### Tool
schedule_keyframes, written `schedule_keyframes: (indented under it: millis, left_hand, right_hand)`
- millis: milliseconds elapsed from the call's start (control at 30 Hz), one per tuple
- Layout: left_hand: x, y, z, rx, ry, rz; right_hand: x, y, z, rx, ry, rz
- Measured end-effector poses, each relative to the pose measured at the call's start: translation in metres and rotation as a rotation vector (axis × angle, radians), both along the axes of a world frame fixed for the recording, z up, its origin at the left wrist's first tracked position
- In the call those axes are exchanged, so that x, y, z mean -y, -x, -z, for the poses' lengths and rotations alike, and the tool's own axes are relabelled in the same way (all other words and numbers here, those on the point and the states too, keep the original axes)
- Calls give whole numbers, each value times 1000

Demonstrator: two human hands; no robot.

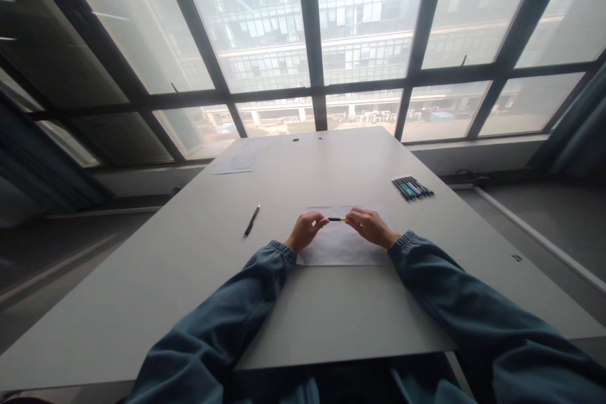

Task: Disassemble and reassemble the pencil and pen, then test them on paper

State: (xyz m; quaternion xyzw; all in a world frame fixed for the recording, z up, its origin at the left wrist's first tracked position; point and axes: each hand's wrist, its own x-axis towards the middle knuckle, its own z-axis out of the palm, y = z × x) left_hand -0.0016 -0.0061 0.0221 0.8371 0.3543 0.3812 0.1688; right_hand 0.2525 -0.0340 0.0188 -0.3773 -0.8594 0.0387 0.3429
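Note:
A slim pen [336, 219], black on the left and yellow toward the right, lies level between my two hands. The fingers of my left hand [305, 231] pinch its black end. Its yellow end is gripped by my right hand [370, 226], whose fingers hide the tip. Both hands are above a white sheet of paper [343, 249] on the table. To the left of my left hand, apart from it, a dark pen [252, 221] rests slantwise on the tabletop.
The white table [189, 303] runs toward large windows. A row of several pens [412, 188], mostly black with some green and blue, lies to the right. Another paper sheet [234, 161] is at the far left. A small dark item [516, 258] sits near the right edge.

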Motion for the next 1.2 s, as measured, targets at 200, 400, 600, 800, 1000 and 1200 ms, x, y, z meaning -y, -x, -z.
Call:
schedule_keyframes:
  millis: [200,400,600,800,1000,1200]
  left_hand:
    - [0,-1,0,-4,-33,-21]
    - [0,-1,1,36,-59,1]
    - [0,-1,3,72,19,5]
    - [-1,1,3,58,100,-61]
    - [-1,2,5,-50,125,-109]
    - [0,1,5,-59,122,-121]
  right_hand:
    - [0,0,0,-6,5,6]
    - [0,0,0,9,4,15]
    - [0,0,0,14,-2,18]
    - [1,1,-2,8,1,8]
    - [2,1,-2,10,4,1]
    - [2,1,-3,21,3,0]
